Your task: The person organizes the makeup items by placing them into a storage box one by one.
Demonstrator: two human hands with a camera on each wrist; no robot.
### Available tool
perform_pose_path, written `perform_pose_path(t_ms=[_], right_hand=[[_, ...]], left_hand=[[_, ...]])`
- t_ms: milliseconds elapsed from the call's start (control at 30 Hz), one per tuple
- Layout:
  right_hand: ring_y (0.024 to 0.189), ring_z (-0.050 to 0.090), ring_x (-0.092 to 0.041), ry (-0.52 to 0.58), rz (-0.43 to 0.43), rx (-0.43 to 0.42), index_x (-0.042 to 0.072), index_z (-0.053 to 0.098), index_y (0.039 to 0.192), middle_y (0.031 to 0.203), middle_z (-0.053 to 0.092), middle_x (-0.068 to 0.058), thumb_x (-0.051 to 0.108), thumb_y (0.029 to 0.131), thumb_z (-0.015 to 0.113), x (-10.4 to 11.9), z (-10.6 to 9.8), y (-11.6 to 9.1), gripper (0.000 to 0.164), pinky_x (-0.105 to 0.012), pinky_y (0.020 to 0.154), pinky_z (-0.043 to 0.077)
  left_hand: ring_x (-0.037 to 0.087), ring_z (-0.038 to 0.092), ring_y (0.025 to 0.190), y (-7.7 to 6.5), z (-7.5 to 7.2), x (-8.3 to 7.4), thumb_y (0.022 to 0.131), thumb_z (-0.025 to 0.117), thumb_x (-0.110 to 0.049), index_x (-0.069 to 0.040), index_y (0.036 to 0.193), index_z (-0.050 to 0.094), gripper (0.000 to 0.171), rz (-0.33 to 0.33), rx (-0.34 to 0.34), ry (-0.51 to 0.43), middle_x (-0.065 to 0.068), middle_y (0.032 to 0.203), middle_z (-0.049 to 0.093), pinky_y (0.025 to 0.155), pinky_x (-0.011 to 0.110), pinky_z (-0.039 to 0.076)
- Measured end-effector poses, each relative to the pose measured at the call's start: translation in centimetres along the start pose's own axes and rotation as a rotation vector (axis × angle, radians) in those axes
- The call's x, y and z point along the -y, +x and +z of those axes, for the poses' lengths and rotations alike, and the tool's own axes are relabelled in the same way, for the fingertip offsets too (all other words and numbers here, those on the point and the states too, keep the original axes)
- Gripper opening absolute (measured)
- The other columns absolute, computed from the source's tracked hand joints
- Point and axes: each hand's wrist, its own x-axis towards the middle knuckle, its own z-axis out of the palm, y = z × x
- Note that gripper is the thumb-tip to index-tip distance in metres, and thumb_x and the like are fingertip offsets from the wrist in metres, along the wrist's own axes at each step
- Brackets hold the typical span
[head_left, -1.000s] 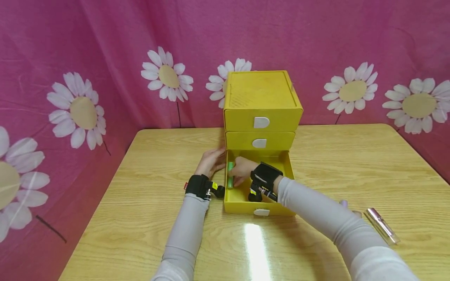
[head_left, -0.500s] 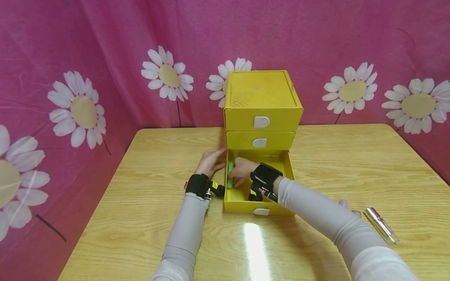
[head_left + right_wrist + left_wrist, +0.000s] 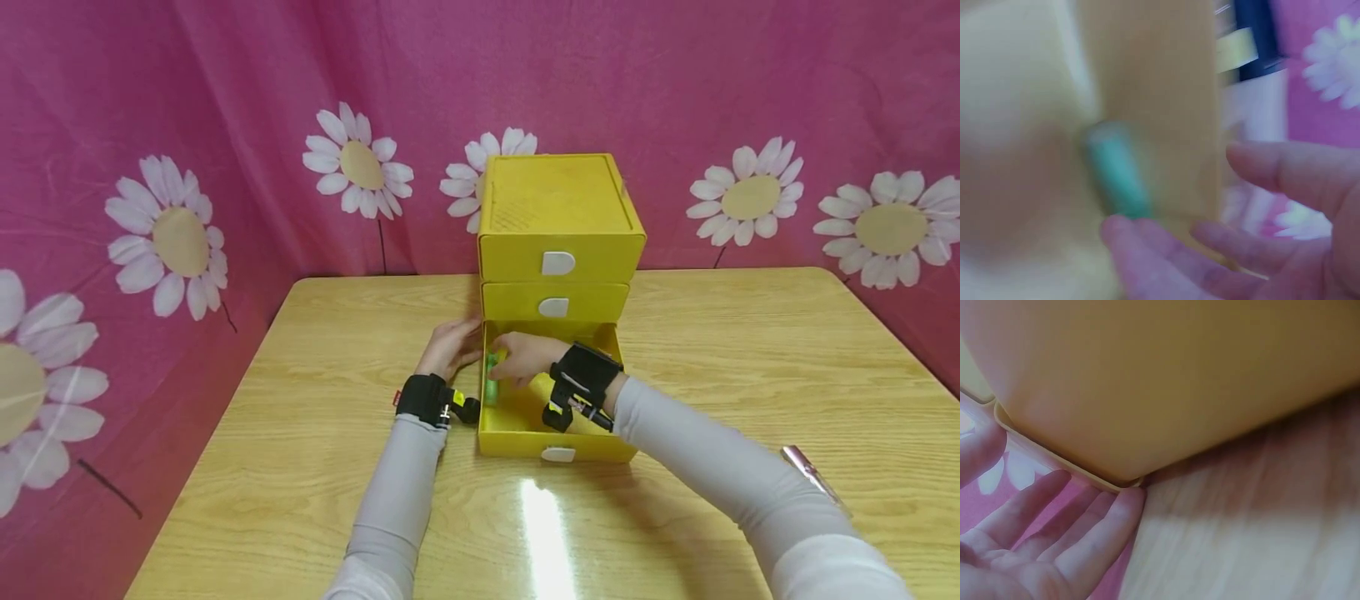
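Note:
A yellow drawer unit (image 3: 558,196) stands on the table with its bottom drawer (image 3: 517,444) pulled out. Inside, along the drawer's left wall, lies a small green tube (image 3: 491,392), blurred in the right wrist view. My right hand (image 3: 525,358) is over the drawer, fingertips close to the green tube. In the right wrist view its thumb and fingers are spread apart, nothing gripped between them. My left hand (image 3: 447,346) rests at the left side of the unit. Straight fingers (image 3: 1104,540) of that hand touch the yellow frame's edge in the left wrist view.
To the right on the table lies a shiny pink tube (image 3: 802,461), partly behind the right sleeve (image 3: 697,442). Two closed drawers with white handles (image 3: 558,263) sit above the pulled-out one. A pink flowered curtain (image 3: 600,75) hangs behind the table (image 3: 315,483).
My right hand has let go of the green tube and shifted slightly right, its fingers spreading. The right sleeve now covers the lilac item on the table. The left hand stays put.

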Motion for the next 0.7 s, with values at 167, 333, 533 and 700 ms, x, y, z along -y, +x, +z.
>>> perform_pose_path(t_ms=[167,333,533,700], right_hand=[[0.103,0.055,-0.03,-0.26,-0.171,-0.102,-0.002,0.041,0.134,0.12,0.054,-0.02,0.021,0.092,0.055,0.9,-1.0,-4.5,0.05,-0.037,0.083,0.048],[0.112,0.052,-0.031,-0.327,-0.234,-0.289,0.002,0.043,0.133,0.127,0.051,-0.017,0.023,0.089,0.06,0.5,-2.2,-9.2,0.051,-0.043,0.09,0.045],[0.109,0.051,-0.037,-0.361,-0.191,-0.446,-0.003,0.042,0.132,0.127,0.049,-0.023,0.021,0.088,0.062,-2.0,-3.5,-14.0,0.054,-0.049,0.089,0.044],[0.101,0.053,-0.042,-0.351,-0.07,-0.51,-0.011,0.038,0.13,0.118,0.051,-0.032,0.025,0.088,0.062,-4.9,-4.0,-16.9,0.06,-0.051,0.08,0.048]], left_hand=[[0.025,0.052,0.109,0.0,0.1,0.1,0.093,0.054,-0.021,0.006,0.124,0.053,0.04,0.0,-0.004,0.001,0.018,0.128,0.051,0.096,0.045,0.04],[0.029,0.048,0.115,0.1,0.1,0.1,0.094,0.053,-0.018,0.007,0.125,0.05,0.04,0.005,-0.002,-0.015,0.016,0.133,0.047,0.097,0.047,0.039],[0.029,0.046,0.116,0.0,0.2,0.1,0.093,0.053,-0.017,0.008,0.126,0.048,0.041,0.003,-0.009,-0.017,0.017,0.133,0.045,0.098,0.048,0.038],[0.027,0.048,0.113,0.0,0.2,0.0,0.093,0.053,-0.017,0.008,0.124,0.05,0.039,0.001,-0.022,-0.005,0.016,0.13,0.048,0.097,0.047,0.039]])
